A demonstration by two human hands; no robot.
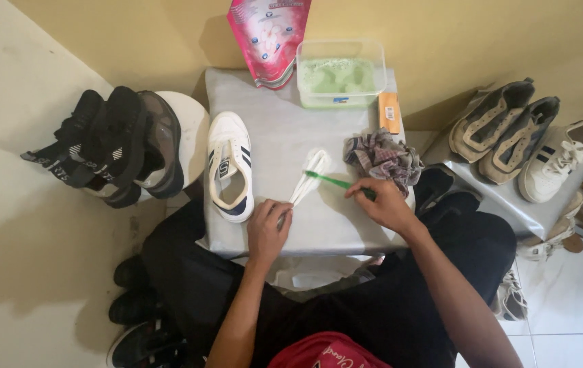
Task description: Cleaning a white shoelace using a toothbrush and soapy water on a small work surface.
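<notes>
My left hand pins the near end of white shoelaces to a small grey table. In my right hand is a green toothbrush, whose head rests on the laces. A white sneaker with dark stripes lies to the left of the laces, without laces in it. A crumpled checked cloth sits just beyond my right hand.
At the table's far edge stand a clear tub of green soapy water, a pink refill pouch and a small orange pack. Black shoes sit on a round stool at left. Several worn sneakers rest at right.
</notes>
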